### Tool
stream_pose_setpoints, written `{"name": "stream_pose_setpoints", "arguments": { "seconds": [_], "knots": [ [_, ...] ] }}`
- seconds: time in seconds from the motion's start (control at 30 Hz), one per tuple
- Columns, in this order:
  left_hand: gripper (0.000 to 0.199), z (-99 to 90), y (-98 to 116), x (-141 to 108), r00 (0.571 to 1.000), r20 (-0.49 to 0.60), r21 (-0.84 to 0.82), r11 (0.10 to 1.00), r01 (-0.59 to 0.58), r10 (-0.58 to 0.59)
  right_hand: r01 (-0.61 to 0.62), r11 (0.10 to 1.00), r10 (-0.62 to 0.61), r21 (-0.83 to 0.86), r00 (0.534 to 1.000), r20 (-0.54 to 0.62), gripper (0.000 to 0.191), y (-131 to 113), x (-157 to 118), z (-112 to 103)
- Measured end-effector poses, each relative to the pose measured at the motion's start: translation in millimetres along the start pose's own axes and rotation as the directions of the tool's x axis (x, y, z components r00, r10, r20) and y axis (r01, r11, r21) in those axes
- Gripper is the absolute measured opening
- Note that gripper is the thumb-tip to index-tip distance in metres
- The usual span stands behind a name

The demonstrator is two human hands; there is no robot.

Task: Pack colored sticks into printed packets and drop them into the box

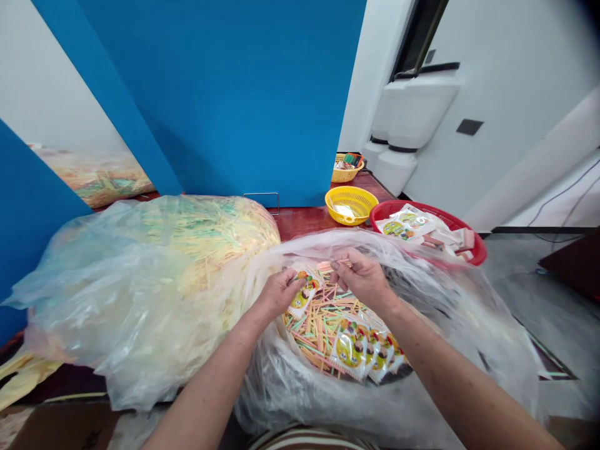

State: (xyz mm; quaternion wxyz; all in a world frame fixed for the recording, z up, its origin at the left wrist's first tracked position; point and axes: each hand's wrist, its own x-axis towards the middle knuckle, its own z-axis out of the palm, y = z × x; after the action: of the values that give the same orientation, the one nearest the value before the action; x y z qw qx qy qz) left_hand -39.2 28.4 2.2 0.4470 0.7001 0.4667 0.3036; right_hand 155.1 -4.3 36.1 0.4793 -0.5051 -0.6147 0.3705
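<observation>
My left hand (pixel 280 291) pinches a small printed plastic packet (pixel 304 294) with yellow cartoon faces on it. Close to its right, my right hand (pixel 359 275) has its fingers closed on a small bunch of pastel sticks (pixel 341 264). Both hands are over an opened clear plastic bag (pixel 290 400) full of loose thin pastel sticks (pixel 312 337). Several more printed packets (pixel 351 345) lie overlapping on the sticks, below my right hand. Whether the packet in my left hand is filled cannot be made out.
A large tied bag of pastel sticks (pixel 206 244) lies at left. Behind the open bag stand a yellow basket (pixel 370 215), a red basket (pixel 480 250) heaped with packets, and another yellow basket (pixel 344 175). A blue partition (pixel 244 94) rises behind the table.
</observation>
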Motion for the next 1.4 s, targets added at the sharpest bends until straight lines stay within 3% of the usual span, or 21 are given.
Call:
{"name": "stream_pose_setpoints", "arguments": {
  "seconds": [0.13,0.23,0.3,0.37,0.43,0.53,0.6,0.73,0.8,0.93,1.03,1.13,1.2,1.3,1.33,1.4],
  "knots": [
    [0.023,3.3,-11,3,0.999,0.005,-0.032,0.998,0.053,-0.052,-0.153,0.978,0.148,0.14,0.988,0.044,0.023,7,-5,5],
    [0.028,2.0,-12,0,1.0,0.027,-0.022,1.0,-0.007,0.008,-0.107,0.991,0.108,0.076,0.994,-0.018,0.02,1,-6,0],
    [0.031,-0.1,-9,-4,0.996,0.048,0.019,0.997,-0.076,0.075,0.031,0.997,-0.034,-0.074,0.999,-0.038,0.015,-7,-4,-3],
    [0.034,-2.3,-4,-9,0.987,0.072,0.066,0.987,-0.148,0.143,0.228,0.94,-0.238,-0.253,0.971,-0.009,0.014,-13,-1,-4],
    [0.036,-4.0,-1,-12,0.976,0.076,0.1,0.972,-0.211,0.204,0.408,0.836,-0.416,-0.367,0.907,0.062,0.017,-15,2,-2],
    [0.035,-5.0,2,-16,0.959,0.034,0.129,0.95,-0.284,0.282,0.577,0.712,-0.558,-0.4,0.811,0.177,0.017,-14,2,2],
    [0.034,-4.1,3,-17,0.942,0.033,0.164,0.928,-0.335,0.334,0.62,0.691,-0.552,-0.372,0.785,0.282,0.015,-13,0,3],
    [0.031,3.6,6,-23,0.894,0.045,0.154,0.881,-0.448,0.447,0.567,0.774,-0.408,-0.282,0.787,0.462,0.017,-28,-4,-1],
    [0.03,9.8,9,-26,0.888,-0.037,0.035,0.889,-0.457,0.458,0.579,0.74,-0.403,-0.343,0.789,0.464,0.016,-46,-7,-4],
    [0.029,18.0,13,-30,0.886,-0.142,-0.195,0.865,-0.462,0.441,0.6,0.576,-0.468,-0.556,0.799,0.377,0.015,-90,-21,-11],
    [0.028,13.7,12,-35,0.905,-0.189,-0.276,0.864,-0.421,0.38,0.579,0.626,-0.491,-0.522,0.813,0.313,0.014,-102,-37,-24],
    [0.027,7.7,12,-42,0.941,-0.239,-0.331,0.891,-0.311,0.239,0.417,0.768,-0.405,-0.486,0.904,0.136,0.014,-74,-50,-41],
    [0.027,13.4,16,-48,0.975,-0.132,-0.336,0.917,-0.214,0.179,0.228,0.815,-0.271,-0.532,0.963,-0.001,0.017,-37,-52,-50],
    [0.023,45.9,25,-56,0.974,0.15,-0.233,0.963,-0.133,0.171,0.006,0.743,0.005,-0.669,1.0,0.014,0.031,20,-42,-57],
    [0.021,61.0,27,-58,0.961,0.219,-0.163,0.977,-0.137,0.172,-0.013,0.706,0.064,-0.708,0.997,0.045,0.03,34,-37,-56],
    [0.019,89.6,29,-60,0.949,0.26,0.038,0.98,-0.194,0.178,0.005,0.636,0.068,-0.772,0.996,0.063,0.024,48,-26,-53]
  ]
}}
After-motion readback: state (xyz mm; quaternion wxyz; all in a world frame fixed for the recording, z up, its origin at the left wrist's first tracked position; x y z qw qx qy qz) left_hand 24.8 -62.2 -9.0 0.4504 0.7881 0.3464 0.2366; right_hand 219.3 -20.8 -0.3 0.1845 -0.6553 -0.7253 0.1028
